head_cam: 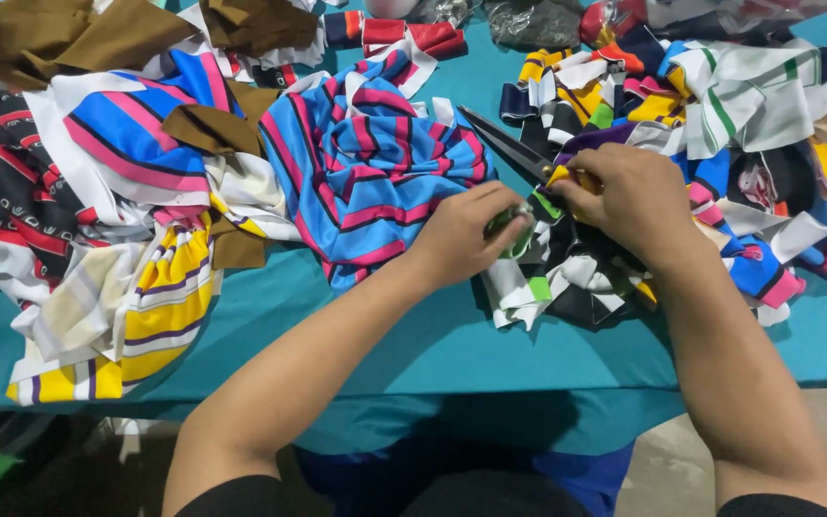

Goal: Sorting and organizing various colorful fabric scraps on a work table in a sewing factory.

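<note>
My left hand (pixel 466 235) pinches a small scrap of black, white and green striped fabric (pixel 511 230) at the middle of the teal table (pixel 433 335). My right hand (pixel 629 196) grips the yellow handles of a pair of scissors (pixel 504 144), whose dark blades point up and left, over the table. Under both hands lies a heap of black, white and green cloth pieces (pixel 552 287). The two hands almost touch each other.
A blue, pink and black striped cloth (pixel 375 172) lies left of the hands. Yellow and white striped fabric (pixel 136 316) hangs near the table's front left edge. Mixed coloured scraps (pixel 748 105) pile up at the right and brown cloth (pixel 69 33) at the far left.
</note>
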